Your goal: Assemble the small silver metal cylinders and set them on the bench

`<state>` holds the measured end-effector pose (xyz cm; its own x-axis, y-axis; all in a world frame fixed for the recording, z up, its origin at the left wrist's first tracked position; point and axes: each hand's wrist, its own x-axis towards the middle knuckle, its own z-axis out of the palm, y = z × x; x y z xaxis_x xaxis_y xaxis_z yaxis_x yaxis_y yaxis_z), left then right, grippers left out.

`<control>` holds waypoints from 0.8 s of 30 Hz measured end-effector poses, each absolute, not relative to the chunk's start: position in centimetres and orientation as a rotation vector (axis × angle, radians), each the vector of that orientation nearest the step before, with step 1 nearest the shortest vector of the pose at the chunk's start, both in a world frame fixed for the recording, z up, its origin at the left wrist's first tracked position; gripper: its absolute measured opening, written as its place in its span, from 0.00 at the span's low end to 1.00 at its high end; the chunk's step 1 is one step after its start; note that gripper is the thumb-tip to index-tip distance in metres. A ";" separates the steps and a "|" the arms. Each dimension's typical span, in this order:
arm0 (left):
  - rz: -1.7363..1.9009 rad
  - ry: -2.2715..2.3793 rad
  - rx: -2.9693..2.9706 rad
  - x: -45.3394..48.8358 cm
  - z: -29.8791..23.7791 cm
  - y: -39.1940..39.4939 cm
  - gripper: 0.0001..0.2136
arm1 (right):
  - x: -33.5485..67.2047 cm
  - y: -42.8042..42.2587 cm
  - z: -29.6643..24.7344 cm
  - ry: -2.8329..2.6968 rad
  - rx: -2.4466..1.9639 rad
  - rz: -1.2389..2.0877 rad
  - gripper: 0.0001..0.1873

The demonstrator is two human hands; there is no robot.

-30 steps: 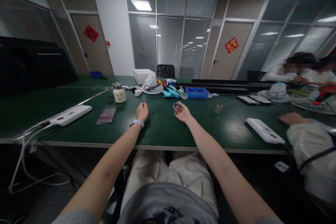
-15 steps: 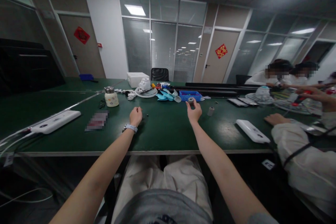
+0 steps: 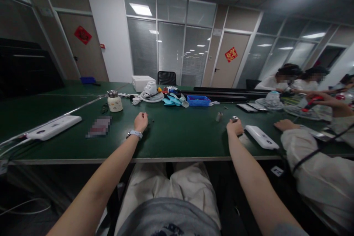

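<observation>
My left hand (image 3: 141,121) rests on the green table (image 3: 177,136) with its fingers curled in a loose fist; a watch is on that wrist. A tiny dark part (image 3: 153,120) lies just right of it. My right hand (image 3: 235,126) is out to the right, closed around a small silver cylindrical part (image 3: 235,118), right beside a white power strip (image 3: 261,136). A second small metal cylinder (image 3: 218,116) stands on the table to the left of my right hand.
At the back of the table are a white fan (image 3: 151,92), light blue fan blades (image 3: 175,100), a blue tray (image 3: 198,100) and a cream bottle (image 3: 114,101). Another white power strip (image 3: 52,127) lies left. A co-worker's sleeve (image 3: 312,155) and hand sit close on the right.
My right hand has carried the silver part from the table's middle out to the right, down beside the white power strip. My left hand has stayed put. The view has tilted up.
</observation>
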<state>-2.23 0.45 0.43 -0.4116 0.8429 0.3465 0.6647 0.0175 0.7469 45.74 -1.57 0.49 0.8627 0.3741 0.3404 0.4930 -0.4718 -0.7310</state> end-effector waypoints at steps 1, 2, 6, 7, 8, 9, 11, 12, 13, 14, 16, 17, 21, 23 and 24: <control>1.339 2.093 1.581 -2.2 0.5 0.4 0.15 | 45.6 -1.6 0.5 -0.632 -2.147 -0.144 0.17; 1.333 2.095 1.582 -2.2 0.5 0.3 0.15 | 45.5 -1.6 0.5 -0.642 -2.166 -0.123 0.18; 1.344 2.087 1.573 -2.0 0.7 0.1 0.14 | 44.7 -2.4 1.1 -0.624 -2.092 -0.154 0.26; 1.357 2.090 1.559 -2.0 0.7 0.1 0.14 | 44.3 -2.7 1.5 -0.611 -2.024 -0.237 0.29; 1.376 2.097 1.541 -2.0 0.7 0.1 0.13 | 43.6 -3.0 2.0 -0.619 -1.938 -0.342 0.31; 1.397 2.110 1.516 -2.0 0.8 0.2 0.13 | 42.6 -3.3 2.6 -0.665 -1.839 -0.448 0.32; 1.437 2.144 1.461 -2.1 0.8 0.3 0.13 | 39.5 -3.6 3.5 -0.920 -1.646 -0.568 0.27; 1.456 2.160 1.437 -2.1 0.8 0.3 0.13 | 37.5 -3.5 3.8 -1.123 -1.565 -0.553 0.24; 1.472 2.170 1.419 -2.1 0.8 0.3 0.13 | 35.1 -3.2 3.9 -1.375 -1.493 -0.482 0.22; 1.484 2.174 1.407 -2.2 0.8 0.3 0.13 | 32.5 -2.7 3.8 -1.633 -1.430 -0.353 0.21; 1.499 2.170 1.397 -2.2 0.7 0.3 0.12 | 27.0 -1.5 3.1 -2.023 -1.376 0.028 0.24; 1.501 2.165 1.396 -2.3 0.7 0.2 0.12 | 24.2 -0.9 2.6 -2.125 -1.393 0.213 0.27; 1.488 2.159 1.399 -2.4 0.6 0.2 0.12 | 15.5 0.9 1.4 -2.160 -1.513 0.372 0.30; 1.473 2.152 1.412 -2.4 0.5 0.4 0.12 | 13.0 1.2 1.2 -2.106 -1.569 0.318 0.26; 1.468 2.148 1.417 -2.4 0.5 0.4 0.12 | 12.2 1.3 1.1 -2.089 -1.589 0.303 0.23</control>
<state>-2.40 0.44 0.46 -0.5299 0.7765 0.3410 0.5998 0.0589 0.7980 12.16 1.31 1.12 -0.1988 0.9480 0.2486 0.8381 0.2959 -0.4583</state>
